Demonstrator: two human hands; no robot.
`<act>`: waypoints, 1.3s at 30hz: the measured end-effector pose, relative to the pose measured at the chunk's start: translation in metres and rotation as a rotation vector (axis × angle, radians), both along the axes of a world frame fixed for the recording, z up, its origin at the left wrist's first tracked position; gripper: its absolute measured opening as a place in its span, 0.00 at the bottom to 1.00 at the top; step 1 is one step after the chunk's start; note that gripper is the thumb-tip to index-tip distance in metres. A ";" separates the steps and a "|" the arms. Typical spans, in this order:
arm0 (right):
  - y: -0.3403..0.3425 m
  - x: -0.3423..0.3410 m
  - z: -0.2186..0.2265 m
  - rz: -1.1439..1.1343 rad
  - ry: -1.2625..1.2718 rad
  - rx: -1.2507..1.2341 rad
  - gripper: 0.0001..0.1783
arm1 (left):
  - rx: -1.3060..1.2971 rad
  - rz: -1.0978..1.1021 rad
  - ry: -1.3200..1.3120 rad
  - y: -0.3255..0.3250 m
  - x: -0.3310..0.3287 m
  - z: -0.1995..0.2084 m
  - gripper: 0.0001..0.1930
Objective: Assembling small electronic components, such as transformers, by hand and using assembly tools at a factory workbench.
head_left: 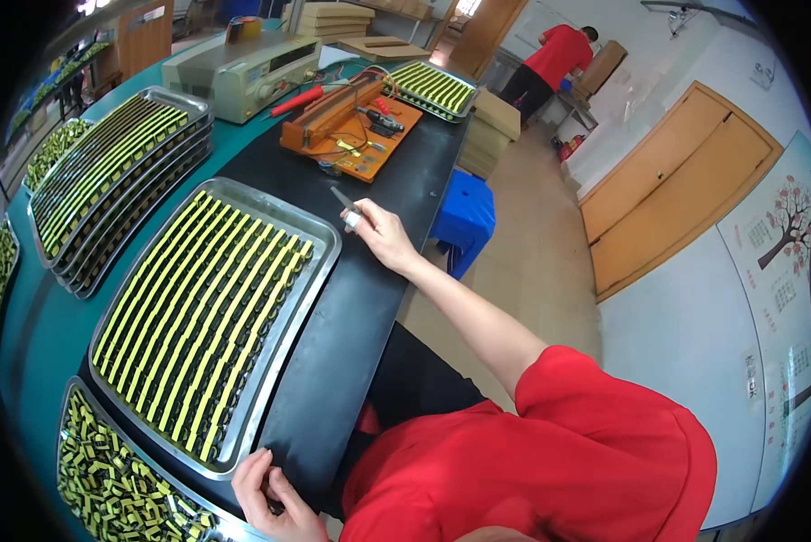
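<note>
My right hand is closed round a thin pointed metal tool with a white band near the fingers. It is above the black mat, just off the upper right corner of a metal tray. Long rows of small yellow-and-black parts fill most of that tray. My left hand is by the tray's near lower corner, fingers loosely bent and apart, with nothing seen in them. Next to it a second tray holds a loose heap of the same parts.
Stacked trays of rowed parts stand at the left. Beyond the mat sit an orange fixture, a bench instrument and another filled tray. A blue stool is beside the table; a person in red stands farther back.
</note>
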State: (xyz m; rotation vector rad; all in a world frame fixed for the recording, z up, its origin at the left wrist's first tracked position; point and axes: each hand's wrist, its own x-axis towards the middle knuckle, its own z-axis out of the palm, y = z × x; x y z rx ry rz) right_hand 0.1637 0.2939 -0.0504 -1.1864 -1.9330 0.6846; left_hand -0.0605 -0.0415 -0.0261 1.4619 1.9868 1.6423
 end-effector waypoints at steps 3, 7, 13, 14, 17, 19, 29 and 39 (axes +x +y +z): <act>-0.003 -0.004 0.001 -0.062 -0.068 0.083 0.12 | -0.147 -0.025 -0.226 -0.003 0.002 0.000 0.08; -0.009 -0.007 0.004 -0.039 -0.129 0.169 0.12 | -0.122 0.003 -0.210 -0.001 0.005 -0.004 0.08; -0.010 -0.004 -0.002 -0.001 -0.178 0.308 0.13 | -0.151 0.089 -0.080 -0.001 0.005 -0.012 0.07; -0.010 -0.004 0.000 -0.003 -0.120 0.286 0.12 | -0.157 0.102 -0.053 -0.001 0.005 -0.013 0.07; -0.007 -0.001 0.003 0.008 0.256 0.118 0.11 | -0.129 0.140 0.003 0.001 0.003 -0.017 0.07; -0.007 0.007 0.003 0.031 0.530 -0.012 0.14 | -0.134 0.195 0.065 -0.003 0.000 -0.024 0.07; -0.006 0.009 -0.003 0.134 0.624 -0.024 0.15 | -0.133 0.349 0.048 -0.001 -0.010 -0.033 0.11; -0.012 0.017 0.002 0.170 0.466 0.006 0.11 | -0.110 0.374 0.105 0.004 -0.011 -0.037 0.11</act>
